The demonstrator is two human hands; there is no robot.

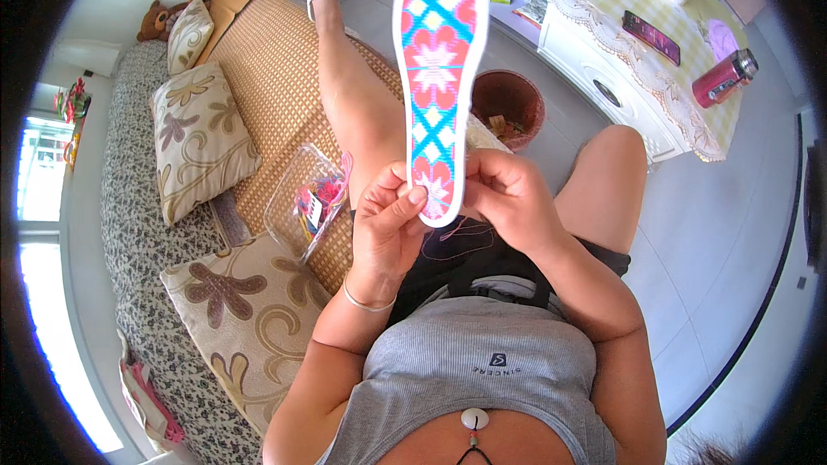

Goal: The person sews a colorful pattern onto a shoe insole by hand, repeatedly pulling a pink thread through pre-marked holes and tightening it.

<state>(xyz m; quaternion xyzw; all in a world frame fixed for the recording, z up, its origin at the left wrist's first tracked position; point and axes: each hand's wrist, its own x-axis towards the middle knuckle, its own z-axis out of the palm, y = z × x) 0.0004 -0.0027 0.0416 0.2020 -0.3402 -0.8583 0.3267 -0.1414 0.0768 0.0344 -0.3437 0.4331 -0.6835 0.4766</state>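
An embroidered insole (435, 77) with a white rim stands upright before me, patterned with pink-red hearts, blue crossing bands and white star shapes. My left hand (388, 215) pinches its narrow lower end, thumb on the front face and fingers behind. At the opposite edge, my right hand (508, 198) has its thumb and index finger pressed together against the rim. Whatever small thing those fingertips hold is hidden. Below the insole, a loose pink thread (457, 251) loops over my dark shorts.
Beside my left leg, a clear plastic box (297, 198) holds colourful thread on the woven mat (276, 52). Patterned cushions (202, 138) lie farther left. A reddish bin (525, 108) stands ahead. On the right table are a phone (651, 38) and a red flask (724, 79).
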